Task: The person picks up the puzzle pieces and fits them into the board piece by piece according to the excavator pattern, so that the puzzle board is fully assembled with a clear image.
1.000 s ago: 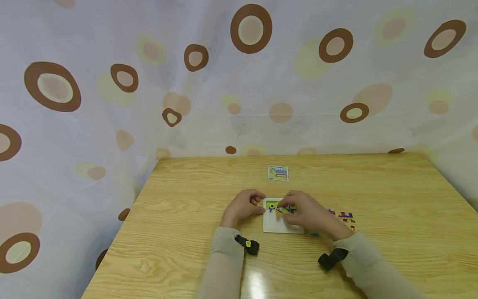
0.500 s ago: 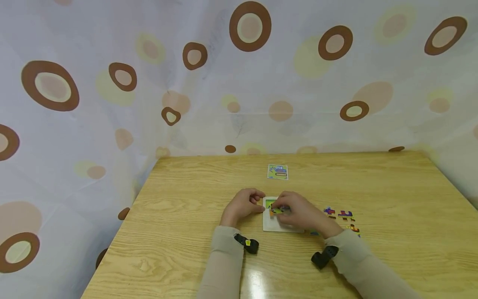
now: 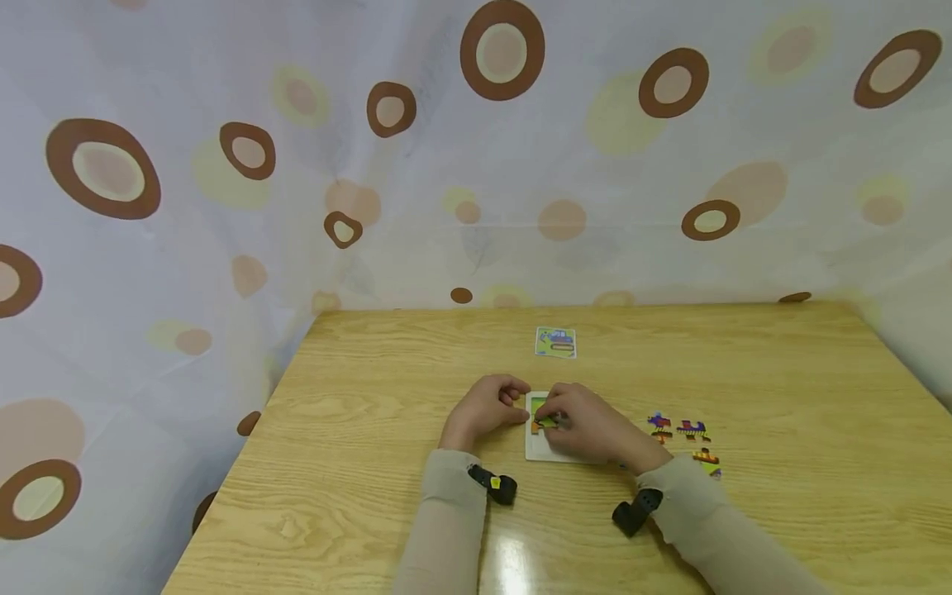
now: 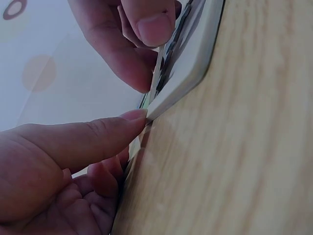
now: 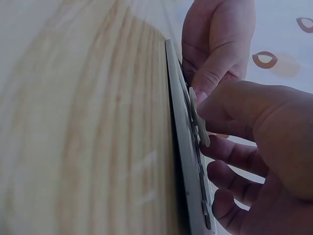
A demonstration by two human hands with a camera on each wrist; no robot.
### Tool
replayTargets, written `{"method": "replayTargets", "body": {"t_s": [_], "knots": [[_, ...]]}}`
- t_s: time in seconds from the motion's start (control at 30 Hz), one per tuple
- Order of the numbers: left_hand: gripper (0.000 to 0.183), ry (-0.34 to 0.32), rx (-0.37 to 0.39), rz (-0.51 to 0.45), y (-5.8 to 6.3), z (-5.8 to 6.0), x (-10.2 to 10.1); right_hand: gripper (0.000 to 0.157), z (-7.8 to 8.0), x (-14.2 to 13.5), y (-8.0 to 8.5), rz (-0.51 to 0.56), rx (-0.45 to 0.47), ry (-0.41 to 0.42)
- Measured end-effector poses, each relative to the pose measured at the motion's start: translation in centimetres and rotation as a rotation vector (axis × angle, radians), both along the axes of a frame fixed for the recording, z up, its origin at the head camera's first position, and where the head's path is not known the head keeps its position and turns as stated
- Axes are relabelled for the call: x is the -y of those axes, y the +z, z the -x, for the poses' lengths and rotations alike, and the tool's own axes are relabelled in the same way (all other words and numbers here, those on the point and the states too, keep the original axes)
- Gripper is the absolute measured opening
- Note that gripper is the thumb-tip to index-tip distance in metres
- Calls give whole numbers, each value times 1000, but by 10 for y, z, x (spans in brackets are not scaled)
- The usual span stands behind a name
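Observation:
A white puzzle tray point(image 3: 541, 452) lies on the wooden table, with green showing in its upper left part. My left hand point(image 3: 487, 411) holds its left side, the thumb point(image 4: 105, 134) against the tray edge and the other fingers curled near the upper corner. Over the tray, my right hand point(image 3: 591, 423) pinches a puzzle piece point(image 5: 202, 131) between thumb and fingers. Seen side-on in the right wrist view, this piece is tilted against the tray's surface. Its orange and green print shows partly in the head view; the right hand hides much of the tray.
Several loose puzzle pieces point(image 3: 693, 430) lie to the right of the tray, beyond the right wrist. Behind the tray, a small picture card point(image 3: 556, 342) with a blue vehicle lies flat. A patterned cloth point(image 3: 416, 182) hangs behind the table.
My right hand has moved left over the tray with the puzzle piece and lowered it toward the left part. More loose pieces show past the right wrist. The left hand stays put.

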State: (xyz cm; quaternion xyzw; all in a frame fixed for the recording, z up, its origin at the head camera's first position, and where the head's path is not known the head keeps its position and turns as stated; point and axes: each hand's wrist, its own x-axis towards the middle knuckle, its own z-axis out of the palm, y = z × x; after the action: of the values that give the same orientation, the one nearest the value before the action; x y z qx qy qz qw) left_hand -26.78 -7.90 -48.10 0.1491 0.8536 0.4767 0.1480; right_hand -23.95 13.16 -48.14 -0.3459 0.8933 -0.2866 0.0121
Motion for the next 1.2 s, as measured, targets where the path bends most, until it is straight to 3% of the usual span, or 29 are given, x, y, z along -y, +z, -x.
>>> {"method": "replayTargets", "body": {"t_s": [0.53, 0.8, 1.2], "knots": [[34, 2, 5, 15, 1, 0, -2, 19, -2, 1, 7, -17, -22, 2], [33, 3, 5, 12, 1, 0, -1, 13, 3, 3, 5, -46, -66, 40], [33, 3, -4, 14, 0, 1, 0, 12, 4, 6, 11, -97, -55, 72]]}}
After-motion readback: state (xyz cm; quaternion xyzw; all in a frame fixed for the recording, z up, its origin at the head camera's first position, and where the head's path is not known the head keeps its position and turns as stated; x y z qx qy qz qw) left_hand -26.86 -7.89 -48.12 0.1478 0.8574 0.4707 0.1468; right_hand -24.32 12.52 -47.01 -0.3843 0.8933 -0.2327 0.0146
